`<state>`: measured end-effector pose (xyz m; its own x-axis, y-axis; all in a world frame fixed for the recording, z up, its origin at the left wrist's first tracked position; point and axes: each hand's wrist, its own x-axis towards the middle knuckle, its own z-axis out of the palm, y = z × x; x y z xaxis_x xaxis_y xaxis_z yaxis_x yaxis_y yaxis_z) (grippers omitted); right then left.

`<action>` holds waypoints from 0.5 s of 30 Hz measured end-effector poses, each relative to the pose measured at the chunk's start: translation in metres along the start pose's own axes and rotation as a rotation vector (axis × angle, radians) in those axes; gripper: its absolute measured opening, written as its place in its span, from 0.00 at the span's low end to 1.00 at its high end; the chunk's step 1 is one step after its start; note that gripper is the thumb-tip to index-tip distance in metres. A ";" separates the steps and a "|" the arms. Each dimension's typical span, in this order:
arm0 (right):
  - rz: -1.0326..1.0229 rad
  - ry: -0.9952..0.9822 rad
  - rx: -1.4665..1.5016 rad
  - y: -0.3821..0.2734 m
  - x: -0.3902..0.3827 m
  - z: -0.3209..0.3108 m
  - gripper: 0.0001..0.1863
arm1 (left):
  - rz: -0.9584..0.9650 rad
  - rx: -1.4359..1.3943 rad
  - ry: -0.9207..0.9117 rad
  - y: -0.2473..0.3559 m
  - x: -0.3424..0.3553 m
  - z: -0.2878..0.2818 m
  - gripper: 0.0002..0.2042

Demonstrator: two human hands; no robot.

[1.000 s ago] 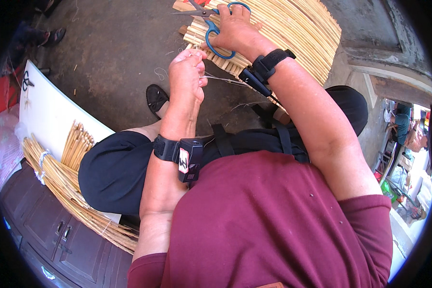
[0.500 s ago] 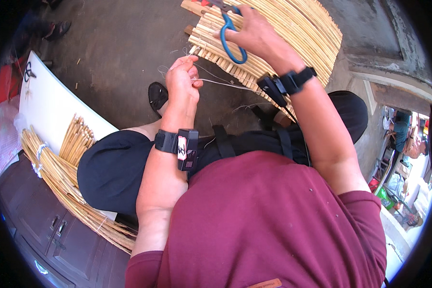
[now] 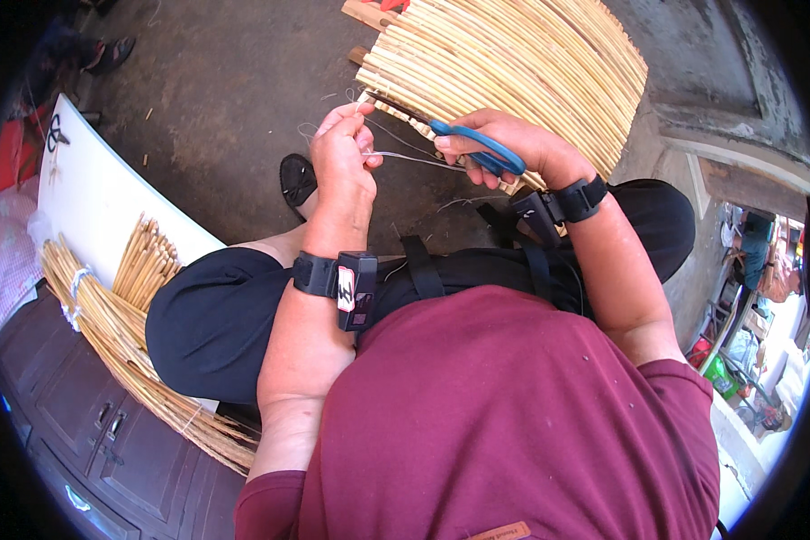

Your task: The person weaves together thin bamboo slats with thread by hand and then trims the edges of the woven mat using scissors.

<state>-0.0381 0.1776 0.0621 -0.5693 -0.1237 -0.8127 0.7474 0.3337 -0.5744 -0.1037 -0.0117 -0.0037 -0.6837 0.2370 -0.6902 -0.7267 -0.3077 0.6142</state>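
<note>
My right hand (image 3: 504,148) grips blue-handled scissors (image 3: 488,149), their dark blades pointing left toward the fingers of my other hand. The tips lie by the near left corner of a mat of pale reed sticks (image 3: 504,67). My left hand (image 3: 344,148) is closed on thin white string (image 3: 414,158), pinched beside that same corner. One strand runs from the left fingers rightward beneath the scissors. Fine loose loops of string stick out around the left fingertips. Whether the blades touch the string cannot be made out.
Bundled reed sticks (image 3: 108,319) lean by my left knee, against a white curved board (image 3: 108,193) and a dark wooden cabinet (image 3: 108,432). Wooden bars (image 3: 369,13) project from under the mat's left side. Another person's shoe (image 3: 112,54) is at the upper left.
My right hand has come down and nearer, turning the scissors from upright to lying leftward, blades by the left fingertips. My left hand has stayed nearly still with the string.
</note>
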 end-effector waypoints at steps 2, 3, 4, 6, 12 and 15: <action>-0.005 -0.013 0.016 0.003 -0.001 -0.003 0.21 | 0.005 -0.008 0.011 0.000 0.001 -0.001 0.08; 0.009 -0.025 0.040 0.002 -0.004 -0.005 0.21 | 0.007 -0.022 0.001 0.000 0.002 -0.002 0.08; 0.024 -0.036 0.065 0.003 -0.006 -0.006 0.21 | 0.008 -0.034 -0.010 -0.001 0.003 -0.002 0.08; 0.020 -0.048 0.065 0.010 -0.004 -0.010 0.21 | 0.013 -0.031 -0.007 -0.001 0.003 -0.002 0.08; -0.103 -0.058 0.124 0.009 0.005 -0.007 0.25 | 0.021 -0.047 -0.016 -0.002 0.002 -0.001 0.06; -0.066 -0.065 0.121 0.004 0.011 -0.003 0.22 | 0.017 -0.004 -0.019 -0.002 0.000 0.001 0.07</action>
<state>-0.0424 0.1804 0.0509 -0.5986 -0.2031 -0.7749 0.7468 0.2083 -0.6316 -0.1021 -0.0099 -0.0049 -0.6974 0.2486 -0.6722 -0.7144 -0.3158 0.6244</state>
